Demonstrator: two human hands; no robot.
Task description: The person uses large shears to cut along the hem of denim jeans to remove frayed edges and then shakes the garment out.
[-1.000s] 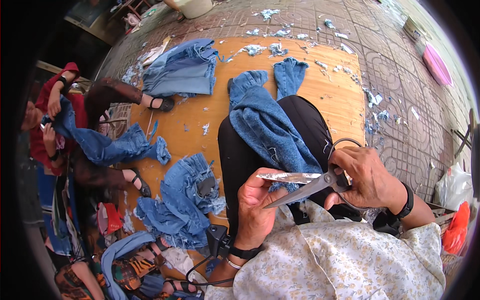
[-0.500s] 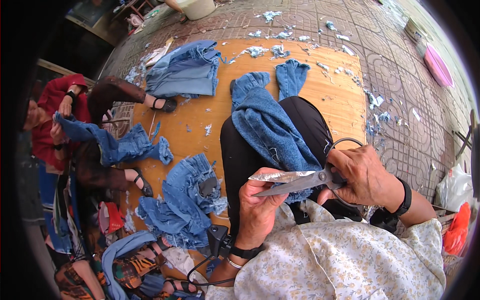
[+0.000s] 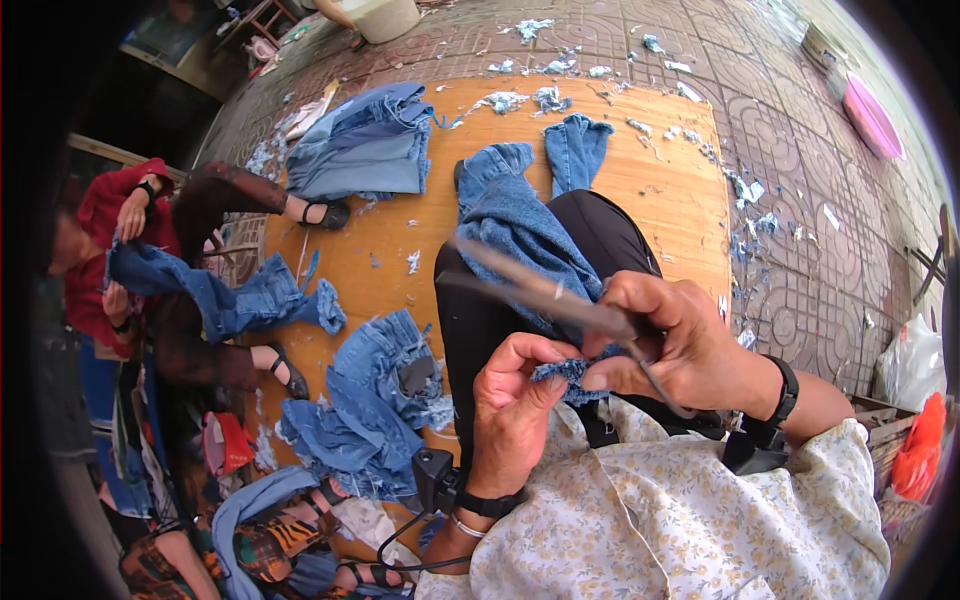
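Large metal scissors (image 3: 600, 318), blurred, point up and leftward from my right hand (image 3: 680, 355), whose fingers are closed round the handles. My left hand (image 3: 510, 410) pinches a frayed, speckled blue denim edge (image 3: 570, 375) in my lap. The thumb of my right hand reaches that same frayed edge. The rest of this denim piece (image 3: 515, 225) lies over my black-trousered knee, with its far end near another narrow denim piece (image 3: 578, 150).
A wooden board (image 3: 670, 220) holds folded jeans (image 3: 355, 145) and crumpled denim (image 3: 350, 400). A co-worker in red (image 3: 130, 200) holds denim at left; another person's legs show lower left. Fibre scraps lie on paving. A pink basin (image 3: 873, 115) and plastic bags (image 3: 910, 370) are right.
The scissors have lifted and swung, blades now angled up-left away from my left hand. My right hand has moved in toward the frayed edge, which my left fingertips now visibly pinch.
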